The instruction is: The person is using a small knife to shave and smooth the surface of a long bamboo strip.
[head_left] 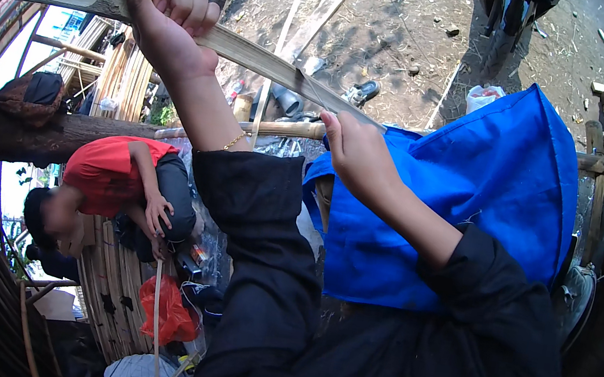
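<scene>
My left hand [177,30], raised at the upper left, is wrapped round a long, flat, pale bamboo strip [256,55]. The strip slants down from the far left edge to my right hand [361,154]. That hand is closed, its thumb pointing up along the strip. From it a thin blade-like piece [315,93] lies against the strip's face, with a dark spot near its tip; most of it is hidden in the fist. Below the right forearm, a blue cloth [462,222] spreads over my lap.
A person in a red shirt [111,170] crouches at the left, a hand by a thin strip [158,308]. Near them are a red plastic bag [168,309] and stacked bamboo slats [114,277]. A bamboo rail [287,129] crosses ahead; a motorbike part [516,9] stands beyond.
</scene>
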### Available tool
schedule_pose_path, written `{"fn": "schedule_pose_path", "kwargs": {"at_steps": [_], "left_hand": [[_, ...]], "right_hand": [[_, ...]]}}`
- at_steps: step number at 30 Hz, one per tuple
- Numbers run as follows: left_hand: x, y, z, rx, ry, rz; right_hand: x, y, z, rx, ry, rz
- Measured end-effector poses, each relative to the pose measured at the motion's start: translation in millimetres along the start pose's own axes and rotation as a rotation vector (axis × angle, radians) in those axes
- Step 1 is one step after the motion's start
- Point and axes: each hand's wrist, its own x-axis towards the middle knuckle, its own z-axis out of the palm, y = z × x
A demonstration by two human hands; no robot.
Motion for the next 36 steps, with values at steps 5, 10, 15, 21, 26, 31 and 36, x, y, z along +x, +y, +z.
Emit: {"fn": "schedule_pose_path", "kwargs": {"at_steps": [5,10,15,21,26,31,36], "left_hand": [[0,-2,3,-0.006,0.021,0.002],[-1,2,-5,0.023,0.045,0.012],[1,0,2,0.027,0.048,0.009],[-2,2,-2,0.07,0.065,0.017],[-3,1,3,0.064,0.046,0.024],[2,2,3,0.08,0.065,0.013],[3,0,4,0.107,0.101,0.031]], "right_hand": [[-8,83,0,-0.339,-0.108,0.436],[2,34,-5,-0.129,-0.141,0.206],[-8,79,-17,-0.435,-0.356,0.541],[8,70,-30,-0.504,-0.447,0.529],[-6,40,-30,-0.323,-0.187,0.335],[-23,63,-4,-0.301,-0.174,0.352],[-15,59,-12,-0.361,-0.338,0.508]]}}
